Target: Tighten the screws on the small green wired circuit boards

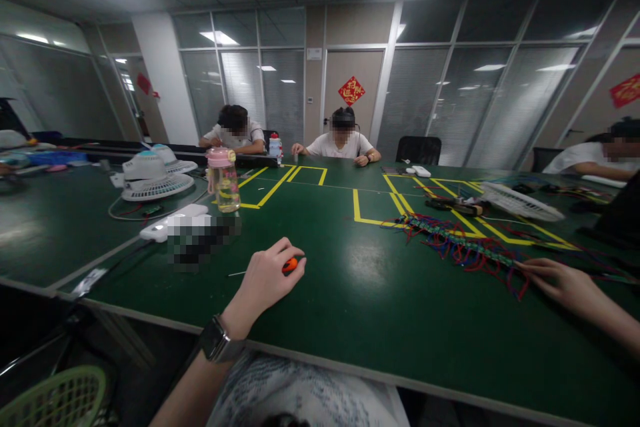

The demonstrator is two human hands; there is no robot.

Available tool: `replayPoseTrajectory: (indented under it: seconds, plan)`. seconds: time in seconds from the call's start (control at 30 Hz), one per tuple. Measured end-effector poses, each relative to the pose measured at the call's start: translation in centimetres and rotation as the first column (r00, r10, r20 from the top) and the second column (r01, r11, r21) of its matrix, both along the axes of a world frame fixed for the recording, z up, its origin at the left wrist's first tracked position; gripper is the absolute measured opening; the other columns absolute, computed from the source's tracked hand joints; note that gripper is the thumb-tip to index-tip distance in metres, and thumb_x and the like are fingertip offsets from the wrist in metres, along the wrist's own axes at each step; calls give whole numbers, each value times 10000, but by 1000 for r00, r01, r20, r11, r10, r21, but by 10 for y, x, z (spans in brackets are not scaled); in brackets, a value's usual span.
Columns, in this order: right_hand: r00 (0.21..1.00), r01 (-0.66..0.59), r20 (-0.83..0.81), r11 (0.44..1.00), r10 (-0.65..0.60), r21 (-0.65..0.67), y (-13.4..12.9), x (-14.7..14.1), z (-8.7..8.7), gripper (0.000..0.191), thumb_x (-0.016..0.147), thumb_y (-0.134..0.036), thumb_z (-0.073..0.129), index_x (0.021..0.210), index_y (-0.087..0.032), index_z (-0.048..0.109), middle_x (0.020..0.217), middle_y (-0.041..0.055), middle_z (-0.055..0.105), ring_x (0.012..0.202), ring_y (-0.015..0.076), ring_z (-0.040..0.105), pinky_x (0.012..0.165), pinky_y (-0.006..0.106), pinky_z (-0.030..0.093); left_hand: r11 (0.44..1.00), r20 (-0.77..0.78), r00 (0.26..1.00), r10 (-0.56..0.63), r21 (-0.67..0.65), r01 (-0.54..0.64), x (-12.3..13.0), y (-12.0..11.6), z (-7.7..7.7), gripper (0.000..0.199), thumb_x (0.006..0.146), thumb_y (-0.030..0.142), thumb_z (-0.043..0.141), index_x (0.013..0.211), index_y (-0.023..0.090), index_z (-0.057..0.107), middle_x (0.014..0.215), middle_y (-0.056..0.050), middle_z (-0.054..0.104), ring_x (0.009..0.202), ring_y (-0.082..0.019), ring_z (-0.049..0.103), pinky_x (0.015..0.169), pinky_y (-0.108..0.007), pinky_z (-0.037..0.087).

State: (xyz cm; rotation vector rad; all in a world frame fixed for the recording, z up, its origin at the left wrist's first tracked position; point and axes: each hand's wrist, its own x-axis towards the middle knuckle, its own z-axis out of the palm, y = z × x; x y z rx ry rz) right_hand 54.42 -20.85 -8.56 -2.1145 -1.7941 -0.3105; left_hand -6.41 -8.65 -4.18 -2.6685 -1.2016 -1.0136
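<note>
My left hand [274,273], with a watch on its wrist, is closed around a screwdriver [290,265] just above the green table. The orange handle shows between thumb and fingers, and the thin metal shaft sticks out to the left. On the right, my right hand [565,283] has its fingers together at the near end of a long row of small green circuit boards [465,243]. Red and blue wires hang from both sides of that row, which lies slantwise on the table. The exact fingertip contact is too small to make out.
Yellow tape [380,221] marks the table [320,320]. A pink-lidded bottle [224,180], white fan parts [155,177] and a white power strip [177,221] stand left. A fan grille [523,202] lies right. Several people sit around the table. A green basket [60,400] is below.
</note>
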Motion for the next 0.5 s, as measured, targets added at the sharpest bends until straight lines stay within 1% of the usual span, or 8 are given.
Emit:
replayPoseTrajectory:
  seconds: [0.13, 0.2, 0.3, 0.4, 0.47, 0.5]
  plan:
    - [997, 64, -40, 998, -63, 2, -1, -3, 4, 401, 684, -474, 482, 799, -225, 774, 954, 106, 714, 843, 289, 684, 678, 300, 538, 1000, -6, 1000, 0, -8, 0, 0, -1, 0, 268, 881, 360, 453, 941, 203, 662, 890, -29, 597, 685, -115, 579, 666, -243, 456]
    - [992, 94, -81, 995, -95, -19, -1, -4, 7, 418, 678, -508, 491, 791, -226, 777, 948, 98, 717, 838, 293, 685, 672, 304, 534, 1000, -11, 1000, 1, -15, -1, 0, -1, 0, 271, 882, 362, 451, 946, 202, 660, 894, -28, 596, 685, -114, 578, 667, -246, 454]
    - [987, 104, -120, 993, -111, -63, 1, -5, 15, 419, 681, -515, 492, 776, -223, 777, 914, 91, 725, 820, 298, 686, 667, 305, 528, 1000, -12, 1000, 2, -24, -2, 1, -1, 0, 269, 882, 362, 452, 947, 202, 658, 899, -28, 594, 686, -115, 578, 668, -251, 454]
    - [984, 123, -121, 988, -134, -96, 5, -6, 21, 416, 685, -512, 495, 761, -212, 773, 851, 100, 731, 798, 303, 686, 649, 303, 522, 999, -12, 1000, 1, -32, -2, 1, -1, 1, 266, 882, 359, 454, 945, 200, 658, 900, -27, 594, 692, -117, 581, 667, -251, 456]
    - [982, 139, -113, 982, -153, -127, 8, -4, 22, 423, 699, -523, 493, 762, -213, 773, 822, 102, 732, 772, 295, 689, 614, 292, 519, 999, -13, 1000, 0, -40, -1, 0, -1, 1, 265, 882, 358, 455, 945, 198, 657, 903, -27, 593, 690, -115, 580, 661, -249, 455]
    - [983, 155, -83, 982, -164, -110, 10, -4, 20, 421, 704, -533, 494, 751, -221, 773, 807, 99, 733, 749, 287, 690, 587, 283, 516, 999, -13, 1000, -1, -44, 0, 0, 0, 1, 265, 882, 357, 455, 946, 197, 656, 905, -26, 593, 690, -114, 580, 659, -248, 455]
